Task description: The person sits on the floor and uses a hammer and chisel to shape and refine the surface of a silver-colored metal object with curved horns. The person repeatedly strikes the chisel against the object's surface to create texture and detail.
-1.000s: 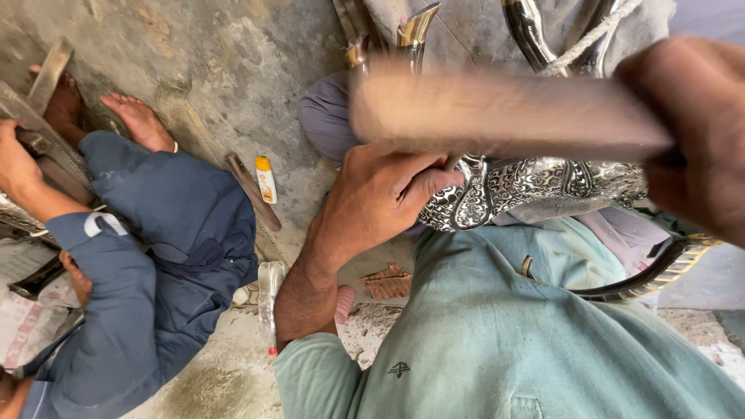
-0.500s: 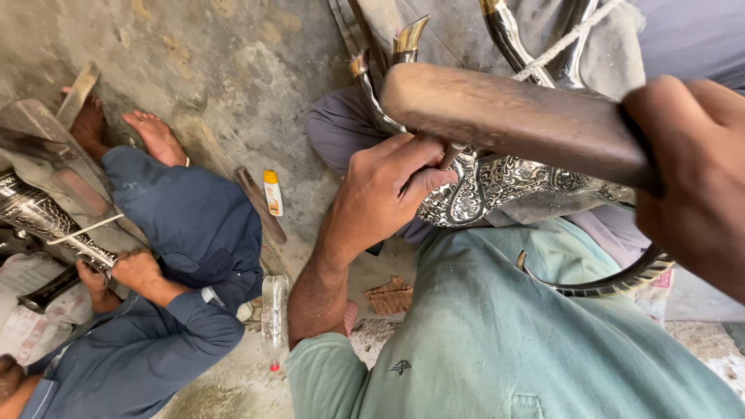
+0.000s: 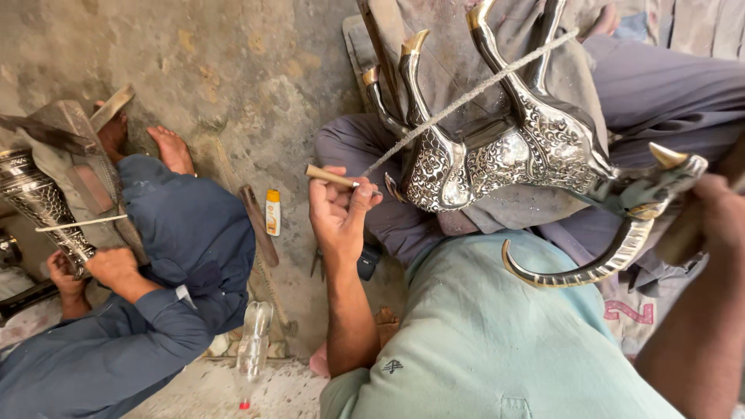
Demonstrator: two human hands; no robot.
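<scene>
A silver engraved animal figure (image 3: 512,159) with gold-tipped legs and a curved horn (image 3: 590,268) lies across my lap, with a rope (image 3: 473,93) stretched over it. My left hand (image 3: 337,213) holds a small wooden-handled punch (image 3: 330,177), whose tip sits just left of the figure's body. My right hand (image 3: 718,209) is at the right edge, closed on a blurred wooden mallet handle (image 3: 683,237) beside the figure's head.
A co-worker in blue clothes (image 3: 155,310) sits at the left, hands on an engraved metal vase (image 3: 39,206). On the concrete floor lie a small yellow bottle (image 3: 272,212), a long wooden tool (image 3: 258,226) and a clear plastic bottle (image 3: 252,349).
The mallet has swung from across the top of the view down to the right edge. My left hand has come off the figure and now holds the punch up to its left.
</scene>
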